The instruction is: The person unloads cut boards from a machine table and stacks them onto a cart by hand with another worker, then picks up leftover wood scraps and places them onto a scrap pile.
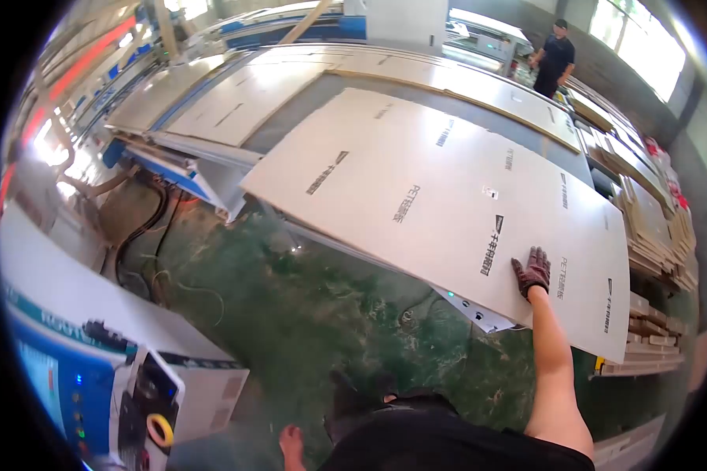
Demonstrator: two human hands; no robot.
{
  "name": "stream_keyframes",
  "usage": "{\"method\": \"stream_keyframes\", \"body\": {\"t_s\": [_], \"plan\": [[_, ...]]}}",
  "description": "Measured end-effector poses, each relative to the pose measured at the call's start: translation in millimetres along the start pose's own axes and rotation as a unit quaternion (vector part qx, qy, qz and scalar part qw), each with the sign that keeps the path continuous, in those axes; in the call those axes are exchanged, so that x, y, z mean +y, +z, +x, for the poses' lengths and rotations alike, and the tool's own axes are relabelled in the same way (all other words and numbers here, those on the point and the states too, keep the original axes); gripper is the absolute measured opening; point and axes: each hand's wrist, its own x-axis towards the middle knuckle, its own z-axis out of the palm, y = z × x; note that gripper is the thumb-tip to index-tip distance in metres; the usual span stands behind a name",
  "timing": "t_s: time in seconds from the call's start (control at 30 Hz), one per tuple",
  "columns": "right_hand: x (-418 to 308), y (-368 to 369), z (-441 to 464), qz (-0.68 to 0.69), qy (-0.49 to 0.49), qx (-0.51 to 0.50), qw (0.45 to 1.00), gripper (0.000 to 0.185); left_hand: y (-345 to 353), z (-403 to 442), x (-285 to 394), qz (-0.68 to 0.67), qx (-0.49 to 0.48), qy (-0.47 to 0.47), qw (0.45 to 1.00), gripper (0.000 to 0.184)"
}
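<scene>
Under the maroon-gloved right hand (533, 275): flat white rectangular panel (416, 177) is lying
Panel's long axis: running leftward and away
Hand: resting open

My gloved right hand (533, 272) lies flat, thumb out to the side, and my bare arm (554, 357) reaches forward.
</scene>
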Motion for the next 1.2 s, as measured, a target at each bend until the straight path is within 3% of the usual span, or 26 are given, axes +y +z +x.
{"method": "stream_keyframes", "body": {"t_s": [0.03,0.17,0.23,0.3,0.33,0.43,0.53,0.63,0.73,0.83,1.03,1.2], "plan": [[-8.1,-1.8,5.9,0.003,0.004,0.004,1.000,0.098,-5.2,24.6,28.4,0.082,0.021,0.040,0.996,0.033],[-30.1,-7.9,10.8,0.056,0.030,0.064,0.996,0.089,-23.4,102.9,220.4,0.023,0.039,0.139,0.989,0.037],[-24.5,4.9,19.2,0.085,0.022,0.130,0.988,0.084,-20.1,172.7,290.9,-0.049,0.059,0.261,0.962,0.040],[-28.0,5.0,23.9,0.078,0.033,0.159,0.984,0.081,-14.8,218.3,386.7,-0.041,0.076,0.376,0.923,0.042],[-29.2,7.4,29.5,0.074,0.039,0.171,0.982,0.080,-13.6,206.2,462.1,-0.002,0.078,0.381,0.921,0.042],[-37.7,-2.9,43.7,0.087,0.088,0.159,0.980,0.080,23.0,235.9,598.6,-0.022,0.032,0.484,0.874,0.046],[-18.3,10.2,90.1,0.075,0.127,0.138,0.979,0.087,86.0,243.9,710.9,0.149,-0.027,0.636,0.757,0.054],[-5.5,-8.3,150.4,0.077,0.137,0.114,0.981,0.090,165.7,225.7,793.6,0.287,-0.132,0.649,0.692,0.066],[18.2,-9.9,231.5,0.061,0.131,0.073,0.987,0.096,237.8,233.0,829.7,0.388,-0.139,0.644,0.645,0.069],[38.5,-6.9,311.7,0.063,0.122,0.080,0.987,0.100,283.1,238.3,838.8,0.394,-0.116,0.659,0.630,0.069],[44.7,-7.6,482.4,0.025,0.102,0.036,0.994,0.111,291.7,232.2,846.8,0.408,-0.109,0.632,0.650,0.068],[21.1,-15.3,558.5,0.013,0.127,0.027,0.991,0.113,298.3,233.8,856.5,0.409,-0.108,0.618,0.663,0.070]]}}
